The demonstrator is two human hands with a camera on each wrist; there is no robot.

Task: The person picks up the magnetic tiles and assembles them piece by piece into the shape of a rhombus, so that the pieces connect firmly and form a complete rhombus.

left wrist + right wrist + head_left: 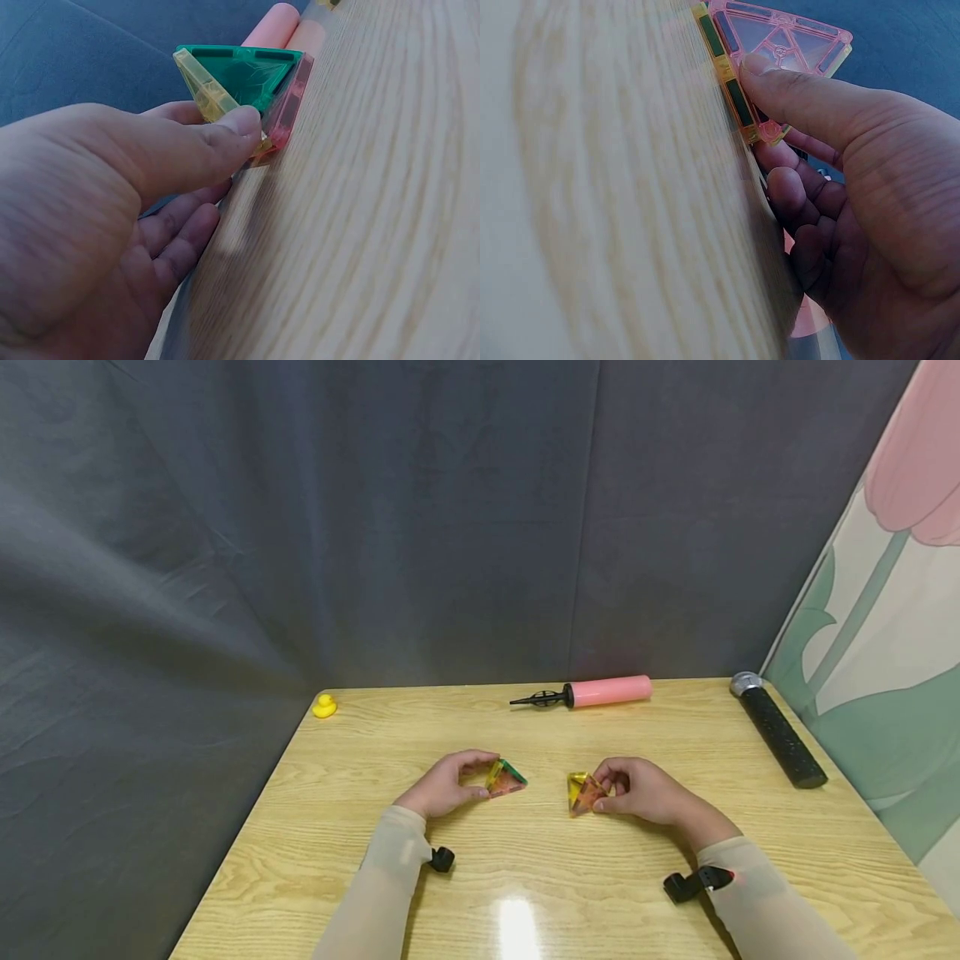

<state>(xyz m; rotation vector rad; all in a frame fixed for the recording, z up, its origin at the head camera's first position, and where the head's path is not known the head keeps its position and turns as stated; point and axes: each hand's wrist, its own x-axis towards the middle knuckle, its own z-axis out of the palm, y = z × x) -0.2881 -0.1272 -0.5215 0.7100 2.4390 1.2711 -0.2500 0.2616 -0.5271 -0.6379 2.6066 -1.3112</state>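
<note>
My left hand (448,785) pinches a small group of joined, see-through magnetic triangle tiles (506,782) with its thumb and fingers. In the left wrist view the green tile (225,75), a yellow tile and a red-pink tile stand at angles to each other around a hollow. To the right, across a short gap, my right hand (647,792) pinches another group of triangle tiles (577,792), yellow and pink-orange. The right thumb presses the pink tile (799,37) in the right wrist view; a yellow tile edge lies along the table. Parts of both groups are hidden by fingers.
On the wooden table (480,860), a pink hand pump (611,691) with a black nozzle lies near the back edge. A yellow rubber duck (325,706) sits at the back left corner. A black microphone (780,731) with a silver head lies along the right edge. A dark curtain (450,527) hangs behind.
</note>
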